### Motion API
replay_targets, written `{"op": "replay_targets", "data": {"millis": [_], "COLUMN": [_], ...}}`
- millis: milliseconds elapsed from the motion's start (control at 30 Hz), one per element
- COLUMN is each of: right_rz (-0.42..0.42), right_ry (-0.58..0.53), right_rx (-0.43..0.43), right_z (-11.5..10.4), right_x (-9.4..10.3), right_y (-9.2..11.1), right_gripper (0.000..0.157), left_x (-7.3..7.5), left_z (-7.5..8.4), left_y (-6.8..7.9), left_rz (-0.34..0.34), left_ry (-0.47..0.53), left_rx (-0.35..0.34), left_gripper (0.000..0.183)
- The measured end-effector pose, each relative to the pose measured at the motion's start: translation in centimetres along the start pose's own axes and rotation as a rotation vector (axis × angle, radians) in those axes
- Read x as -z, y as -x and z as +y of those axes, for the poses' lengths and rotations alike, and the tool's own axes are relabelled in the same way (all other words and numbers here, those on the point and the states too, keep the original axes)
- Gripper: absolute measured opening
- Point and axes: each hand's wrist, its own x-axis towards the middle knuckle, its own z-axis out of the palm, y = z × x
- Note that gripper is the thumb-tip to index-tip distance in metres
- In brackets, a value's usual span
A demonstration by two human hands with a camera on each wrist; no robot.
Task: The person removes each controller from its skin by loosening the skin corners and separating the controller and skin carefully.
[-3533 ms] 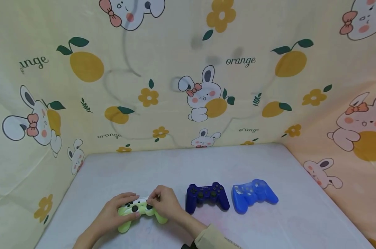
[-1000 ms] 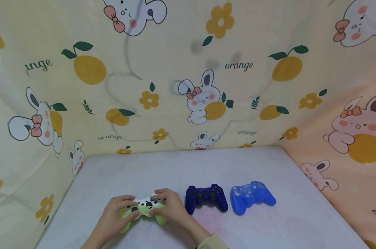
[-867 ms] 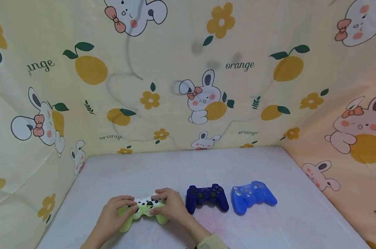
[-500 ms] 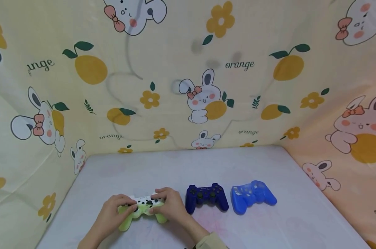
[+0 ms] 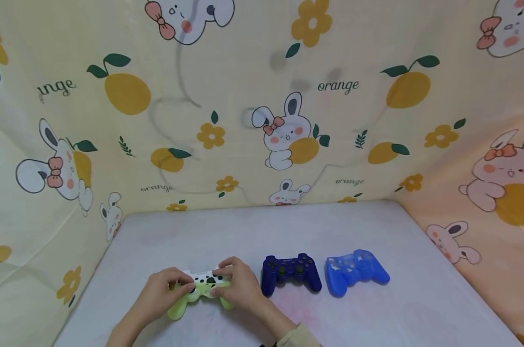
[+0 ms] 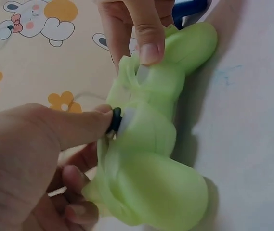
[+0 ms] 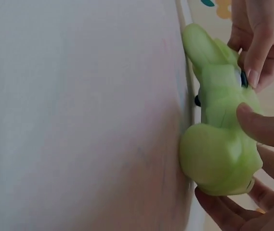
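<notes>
A white game controller (image 5: pixel 204 275) with black buttons lies at the left front of the table, partly dressed in a light green soft cover (image 5: pixel 179 307). My left hand (image 5: pixel 163 291) holds its left side; in the left wrist view the thumb tip meets a black thumbstick (image 6: pixel 115 121), and the fingers curl behind the edge. On the other side my right hand (image 5: pixel 243 288) grips the controller, thumb on the green front, fingers round the far edge. The right wrist view shows the rounded green handle (image 7: pixel 214 159) between that thumb and fingers. Both hands hide parts of the face.
Just right of my right hand lies a dark blue controller (image 5: pixel 291 270). Beside it rests a lighter blue controller-shaped cover (image 5: pixel 355 271), slightly turned. A pale cloth covers the table (image 5: pixel 366 318), and a printed curtain (image 5: pixel 244 159) stands at the back and sides.
The right hand has gone from pinching near the right thumbstick to holding the controller's right side, thumb on the front. My left thumb has shifted up slightly onto the left thumbstick.
</notes>
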Motion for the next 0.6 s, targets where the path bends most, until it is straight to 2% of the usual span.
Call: {"op": "replay_targets", "data": {"millis": [167,267,400,600], "right_rz": [-0.001,-0.006,-0.011,-0.004], "right_ry": [0.025,0.018,-0.01,-0.025], "right_rx": [0.001,-0.009,-0.01,-0.038], "right_z": [0.0,0.1,0.1,0.0], "right_x": [0.2,0.3,0.2,0.1], "right_y": [0.0,-0.1,-0.3,-0.3], "right_gripper": [0.044,0.043,0.042,0.043], "left_x": [-0.1,-0.3,-0.5,-1.2], "left_z": [0.6,0.8,1.1,1.6], "left_y": [-0.5,-0.7,-0.4,0.3], "left_rz": [-0.032,-0.024,0.03,0.141], "left_ry": [0.01,0.006,-0.055,-0.129], "left_rx": [0.002,0.017,0.014,-0.06], "left_gripper": [0.011,0.013,0.016,0.022]}}
